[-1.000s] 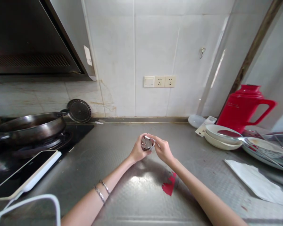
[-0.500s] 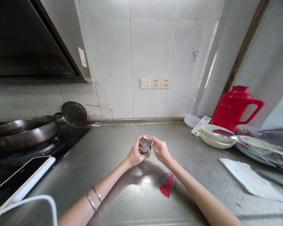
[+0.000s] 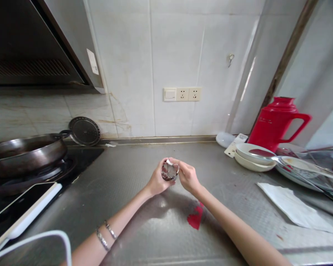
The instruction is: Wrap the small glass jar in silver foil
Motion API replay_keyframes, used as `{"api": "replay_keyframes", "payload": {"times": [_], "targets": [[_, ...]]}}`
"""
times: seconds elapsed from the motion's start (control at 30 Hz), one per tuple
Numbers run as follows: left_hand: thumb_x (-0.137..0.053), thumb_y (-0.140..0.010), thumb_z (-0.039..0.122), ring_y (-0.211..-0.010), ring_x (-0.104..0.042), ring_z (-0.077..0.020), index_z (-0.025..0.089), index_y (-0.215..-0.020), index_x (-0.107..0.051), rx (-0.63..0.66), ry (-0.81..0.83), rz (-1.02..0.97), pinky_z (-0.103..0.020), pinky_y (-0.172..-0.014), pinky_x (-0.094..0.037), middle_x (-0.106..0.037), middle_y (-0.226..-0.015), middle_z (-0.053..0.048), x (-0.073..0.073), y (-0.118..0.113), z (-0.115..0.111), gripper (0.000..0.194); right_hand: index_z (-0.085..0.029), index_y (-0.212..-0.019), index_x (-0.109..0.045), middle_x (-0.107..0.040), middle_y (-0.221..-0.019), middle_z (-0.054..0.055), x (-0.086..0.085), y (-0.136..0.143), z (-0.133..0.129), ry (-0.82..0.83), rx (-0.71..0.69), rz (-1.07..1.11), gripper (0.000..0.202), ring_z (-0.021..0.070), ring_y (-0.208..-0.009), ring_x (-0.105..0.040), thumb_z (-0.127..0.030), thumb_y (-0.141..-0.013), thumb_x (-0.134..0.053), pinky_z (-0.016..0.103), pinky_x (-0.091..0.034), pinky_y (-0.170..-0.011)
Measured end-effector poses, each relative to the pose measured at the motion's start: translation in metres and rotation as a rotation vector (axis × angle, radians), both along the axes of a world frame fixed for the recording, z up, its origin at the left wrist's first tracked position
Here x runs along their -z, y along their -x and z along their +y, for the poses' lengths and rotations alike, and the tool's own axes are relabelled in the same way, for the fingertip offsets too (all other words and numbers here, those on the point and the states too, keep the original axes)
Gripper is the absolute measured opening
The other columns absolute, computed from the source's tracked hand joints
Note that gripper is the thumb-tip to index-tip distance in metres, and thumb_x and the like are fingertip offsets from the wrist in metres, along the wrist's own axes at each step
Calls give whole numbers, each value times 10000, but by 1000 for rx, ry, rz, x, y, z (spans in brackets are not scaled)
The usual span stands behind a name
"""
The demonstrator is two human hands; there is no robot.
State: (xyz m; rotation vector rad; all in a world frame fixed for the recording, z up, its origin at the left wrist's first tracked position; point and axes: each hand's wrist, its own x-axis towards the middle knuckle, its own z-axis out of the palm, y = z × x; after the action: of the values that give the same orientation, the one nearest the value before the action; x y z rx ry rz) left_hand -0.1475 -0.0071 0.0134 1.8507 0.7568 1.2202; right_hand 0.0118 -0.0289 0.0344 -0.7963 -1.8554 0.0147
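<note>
Hands together over the worktop, peeling a small foil packet.

Left hand (image 3: 157, 181) cupped round the foil packet (image 3: 170, 171), gripping its lower part; right hand (image 3: 187, 177) pinching the pale torn flap at the packet's top edge between thumb and fingertips. Packet held in the air above the steel worktop (image 3: 144, 221), clear of it, about midway between the pan (image 3: 24, 153) on the stove to the left and the stacked bowls (image 3: 252, 159) beside the red jug (image 3: 276, 123) to the right. Best done, probably, with a firm but gentle left grip so the contents stay unsquashed, and a slow pull of the flap away from the body in small bites, re-pinching close to the tear. Contents of the packet too small to make out. Red scrap (image 3: 195, 218) lying on the worktop under the right forearm, well apart from the packet.
</note>
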Motion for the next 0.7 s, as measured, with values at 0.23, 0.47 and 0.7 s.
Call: {"api": "replay_keyframes", "payload": {"times": [0.23, 0.47, 0.7], "targets": [[-765, -568, 103, -1055, -587, -243, 210, -1320, -333, 16, -4, 9, -344, -898, -474, -546, -1257, -118, -5, 0, -4, 874, -188, -1134, -620, -691, -1107, 90, 5, 1, 0, 51, 29, 94, 335, 186, -983, -668, -142, -910, -375, 288, -537, -823], [-764, -535, 87, -979, -609, -243, 188, -1285, -381, 6, 11, 20, -345, -847, -488, -604, -1146, -93, -4, -2, -7, 849, -185, -1127, -626, -679, -1136, 91, 0, 3, -3, 31, -56, 71, 325, 195, -1067, -634, -161, -918, -379, 298, -517, -883], [-794, -503, 100, -1038, -585, -255, 202, -1264, -401, 3, 54, -39, -362, -891, -468, -581, -1187, -97, -2, -1, -5, 862, -192, -1068, -661, -730, -990, 69, 4, 8, -2, 150, 51, 211, 311, 184, -860, -695, -244, -941, -382, 258, -552, -709]]}}
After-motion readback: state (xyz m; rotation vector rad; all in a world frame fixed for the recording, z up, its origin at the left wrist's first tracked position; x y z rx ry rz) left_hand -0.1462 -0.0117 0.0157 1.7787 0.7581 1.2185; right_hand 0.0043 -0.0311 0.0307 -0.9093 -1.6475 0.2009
